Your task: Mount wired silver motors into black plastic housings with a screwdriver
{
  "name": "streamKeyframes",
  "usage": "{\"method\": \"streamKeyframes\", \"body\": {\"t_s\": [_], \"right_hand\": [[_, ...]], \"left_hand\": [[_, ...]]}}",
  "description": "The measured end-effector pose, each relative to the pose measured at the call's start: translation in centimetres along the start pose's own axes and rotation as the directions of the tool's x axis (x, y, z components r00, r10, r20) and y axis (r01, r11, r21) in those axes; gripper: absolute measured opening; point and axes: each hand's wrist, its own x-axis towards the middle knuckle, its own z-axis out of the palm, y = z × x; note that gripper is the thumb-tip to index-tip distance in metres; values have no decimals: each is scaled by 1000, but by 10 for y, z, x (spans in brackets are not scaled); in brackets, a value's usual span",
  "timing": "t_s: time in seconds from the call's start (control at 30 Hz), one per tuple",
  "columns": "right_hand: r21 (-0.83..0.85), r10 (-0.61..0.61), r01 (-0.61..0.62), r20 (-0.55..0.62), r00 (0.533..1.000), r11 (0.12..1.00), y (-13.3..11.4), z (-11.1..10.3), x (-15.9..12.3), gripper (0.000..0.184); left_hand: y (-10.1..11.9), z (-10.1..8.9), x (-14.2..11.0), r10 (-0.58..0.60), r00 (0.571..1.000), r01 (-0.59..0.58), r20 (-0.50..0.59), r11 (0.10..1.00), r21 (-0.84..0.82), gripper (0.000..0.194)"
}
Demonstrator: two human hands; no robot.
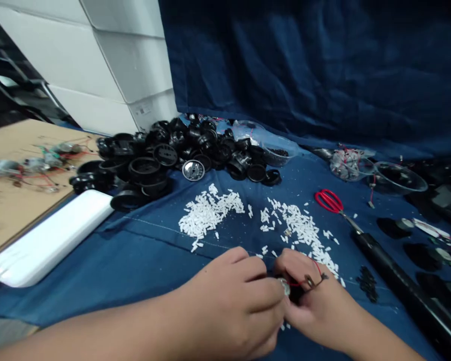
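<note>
My left hand (229, 296) and my right hand (310, 301) meet low in the middle of the view, over a blue cloth (135, 291). Between the fingers of both hands is a small silver metal part (284, 287), with a dark piece behind it. A thin red wire (298, 284) runs from it across the back of my right hand. Most of the assembly is hidden by my fingers. Just beyond my hands lie two spread heaps of small white plastic pieces (293, 220).
Black round plastic housings (161, 165) form a large pile at the back. To the left are a white bar (48, 235) and a cardboard sheet (18, 200) with wired parts. Red-handled scissors (328, 200), a long black tool (394, 281) and a clear plastic bowl (398, 178) lie on the right.
</note>
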Motion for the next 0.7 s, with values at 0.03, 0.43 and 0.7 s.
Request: {"method": "streamKeyframes", "body": {"t_s": [0.03,0.43,0.7], "right_hand": [[-29,-1,0,-6,1000,1000,-1,1,1,18],[-164,95,-56,239,966,985,6,8,11,14],[-209,44,0,202,978,978,3,11,15,16]], "left_hand": [[0,-1,0,5,1000,-5,2,1000,7,13],[-1,2,0,-19,994,24,-109,998,52,18],[-3,3,-3,-14,994,22,-111,997,76,7]]}}
